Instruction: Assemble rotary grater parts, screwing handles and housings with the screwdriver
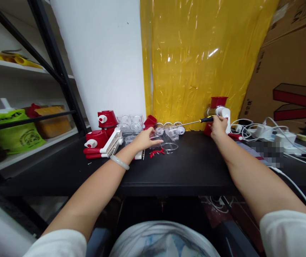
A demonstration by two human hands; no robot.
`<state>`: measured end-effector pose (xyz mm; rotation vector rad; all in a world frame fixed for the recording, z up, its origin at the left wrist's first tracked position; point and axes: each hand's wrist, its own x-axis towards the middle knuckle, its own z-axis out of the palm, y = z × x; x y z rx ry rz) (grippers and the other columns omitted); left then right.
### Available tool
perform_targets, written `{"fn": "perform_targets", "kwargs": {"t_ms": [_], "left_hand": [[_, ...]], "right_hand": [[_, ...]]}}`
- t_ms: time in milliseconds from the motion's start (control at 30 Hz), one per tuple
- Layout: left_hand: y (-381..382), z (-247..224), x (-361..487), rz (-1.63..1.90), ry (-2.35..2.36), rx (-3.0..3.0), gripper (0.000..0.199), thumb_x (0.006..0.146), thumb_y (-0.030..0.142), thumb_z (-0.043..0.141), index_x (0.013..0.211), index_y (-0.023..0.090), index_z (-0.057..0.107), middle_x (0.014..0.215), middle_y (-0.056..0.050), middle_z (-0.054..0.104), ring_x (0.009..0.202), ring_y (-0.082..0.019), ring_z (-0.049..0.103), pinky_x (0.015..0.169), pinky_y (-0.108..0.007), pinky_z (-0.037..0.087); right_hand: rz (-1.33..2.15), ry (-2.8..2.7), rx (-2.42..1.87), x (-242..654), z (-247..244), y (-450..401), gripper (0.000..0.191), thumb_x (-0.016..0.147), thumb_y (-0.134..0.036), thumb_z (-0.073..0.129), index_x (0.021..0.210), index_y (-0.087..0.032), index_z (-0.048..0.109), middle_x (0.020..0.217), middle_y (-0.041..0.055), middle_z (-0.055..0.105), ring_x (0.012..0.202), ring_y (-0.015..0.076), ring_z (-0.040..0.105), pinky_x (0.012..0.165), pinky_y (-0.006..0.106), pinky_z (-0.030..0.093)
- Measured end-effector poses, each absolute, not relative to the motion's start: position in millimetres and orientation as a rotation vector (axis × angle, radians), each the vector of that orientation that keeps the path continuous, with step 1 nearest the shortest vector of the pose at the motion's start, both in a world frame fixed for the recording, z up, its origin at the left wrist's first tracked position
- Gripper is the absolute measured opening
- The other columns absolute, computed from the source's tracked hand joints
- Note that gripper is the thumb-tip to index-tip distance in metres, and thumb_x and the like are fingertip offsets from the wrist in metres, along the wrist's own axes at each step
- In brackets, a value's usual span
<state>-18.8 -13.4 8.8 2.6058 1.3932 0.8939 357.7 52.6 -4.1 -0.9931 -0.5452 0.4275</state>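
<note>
My right hand [218,125] is closed around the yellow-and-black handle of a screwdriver [192,122]. Its long metal shaft points left, the tip by a group of clear plastic parts [171,132]. My left hand [146,139] curls its thumb and fingers around a clear plastic part [156,137] at the near side of that group. Just below it on the black table lie small red plastic pieces [157,152], a few screws and a clear ring [169,146]. Behind my right hand stands a white-and-red device with a red cup [219,101] on top.
Red housings with white knobs [107,118] and red-and-white handles [106,148] sit at the left, beside stacked clear cups [130,123]. Chargers and white cables [284,137] crowd the right side of the table [185,171]. A black-framed shelf [59,67] borders the left.
</note>
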Motion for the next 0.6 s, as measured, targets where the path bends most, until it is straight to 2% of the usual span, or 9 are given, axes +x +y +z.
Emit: {"fn": "perform_targets", "kwargs": {"t_ms": [133, 300, 467, 600], "left_hand": [[-14.4, 9.4, -18.2, 0.899, 1.392, 2.597, 0.055, 0.071, 0.065, 0.067, 0.102, 0.021, 0.055, 0.091, -0.006, 0.065, 0.085, -0.024, 0.062, 0.074, -0.035, 0.045], [-14.0, 9.1, -18.2, 0.91, 1.397, 2.577, 0.056, 0.07, 0.065, 0.068, 0.103, 0.021, 0.055, 0.091, -0.006, 0.066, 0.085, -0.025, 0.062, 0.076, -0.036, 0.046], [-13.8, 8.8, -19.0, 0.916, 1.385, 2.577, 0.056, 0.07, 0.064, 0.068, 0.103, 0.021, 0.055, 0.091, -0.006, 0.066, 0.085, -0.025, 0.063, 0.074, -0.035, 0.046], [-14.1, 9.2, -18.9, 0.902, 1.392, 2.593, 0.055, 0.072, 0.065, 0.066, 0.103, 0.021, 0.055, 0.091, -0.006, 0.066, 0.085, -0.024, 0.063, 0.074, -0.034, 0.045]], "right_hand": [[0.432, -0.511, -0.975, 354.1, -0.4, 49.4, 0.011, 0.083, -0.025, 0.058, 0.092, -0.021, 0.052, 0.074, -0.0028, 0.056, 0.054, 0.0086, 0.055, 0.039, 0.017, 0.045], [0.42, -0.533, -0.929, 344.4, 2.4, 44.6, 0.022, 0.087, -0.038, 0.057, 0.099, -0.022, 0.046, 0.081, -0.0045, 0.059, 0.049, 0.0062, 0.055, 0.037, 0.015, 0.042], [0.358, -0.502, -0.998, 348.7, -1.3, 48.7, 0.023, 0.08, -0.023, 0.063, 0.1, -0.02, 0.052, 0.085, -0.003, 0.06, 0.051, 0.0052, 0.056, 0.038, 0.013, 0.043], [0.395, -0.492, -0.993, 356.2, -4.0, 53.3, 0.014, 0.08, -0.022, 0.058, 0.094, -0.019, 0.057, 0.08, -0.0021, 0.059, 0.054, 0.0074, 0.057, 0.04, 0.016, 0.048]]}}
